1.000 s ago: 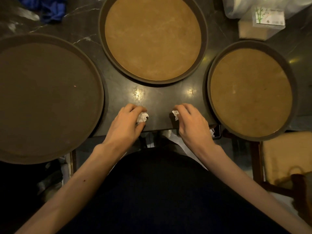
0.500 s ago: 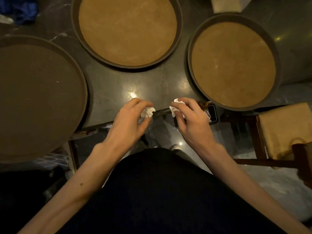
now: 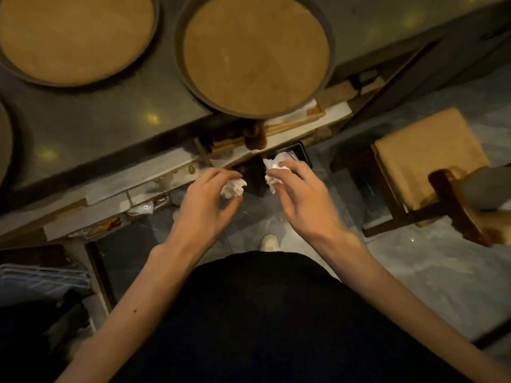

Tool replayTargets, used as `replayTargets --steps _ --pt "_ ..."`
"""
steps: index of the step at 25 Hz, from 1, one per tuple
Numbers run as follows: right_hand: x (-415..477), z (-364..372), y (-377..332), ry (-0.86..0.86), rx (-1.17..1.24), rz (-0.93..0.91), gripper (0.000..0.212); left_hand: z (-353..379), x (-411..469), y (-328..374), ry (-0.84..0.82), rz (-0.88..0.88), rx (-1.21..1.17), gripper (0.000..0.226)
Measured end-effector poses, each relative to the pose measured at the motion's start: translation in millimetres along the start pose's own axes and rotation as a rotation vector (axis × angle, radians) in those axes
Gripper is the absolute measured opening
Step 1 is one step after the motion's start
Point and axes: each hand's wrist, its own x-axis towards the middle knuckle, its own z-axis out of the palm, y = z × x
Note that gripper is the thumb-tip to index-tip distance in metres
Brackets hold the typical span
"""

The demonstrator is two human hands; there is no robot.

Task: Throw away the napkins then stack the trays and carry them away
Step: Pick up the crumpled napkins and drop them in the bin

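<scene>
My left hand (image 3: 203, 205) pinches a crumpled white napkin (image 3: 233, 187) in its fingertips. My right hand (image 3: 302, 200) holds another crumpled white napkin (image 3: 272, 175). Both hands hover off the table's front edge, over the floor. Just beyond the right napkin stands a small black bin (image 3: 297, 154) with white paper in it, under the table edge. Two round cork-lined trays lie on the dark table (image 3: 105, 125): one at the top left (image 3: 74, 37) and one at the top middle (image 3: 257, 53), which overhangs the edge. A sliver of a third tray (image 3: 4, 145) shows at the far left.
A wooden chair (image 3: 453, 200) with a tan cushion (image 3: 425, 156) stands to the right on the marble floor. A shelf (image 3: 132, 186) under the table holds small clutter. A wire rack (image 3: 41, 277) sits low on the left. My shoe (image 3: 269, 241) shows between my arms.
Both hands lifted the napkins off the table and drew back past its edge. The view swung down and right, so the trays slid to the upper left and the bin came into sight.
</scene>
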Motion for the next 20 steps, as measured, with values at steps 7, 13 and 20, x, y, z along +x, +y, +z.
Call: replayTargets --steps 7,13,20 --pt "-63.3 -43.8 39.4 0.046 -0.027 0.064 0.027 40.8 -25.9 64.6 -0.013 0.036 0.009 0.037" --pt "-92.1 -39.8 30.1 0.088 -0.029 0.106 0.028 42.2 -49.6 63.7 0.005 0.04 -0.066 0.036" --pt "-115.1 -17.8 3.4 0.036 -0.066 0.133 0.027 43.8 -75.0 39.9 0.016 0.019 -0.193 0.032"
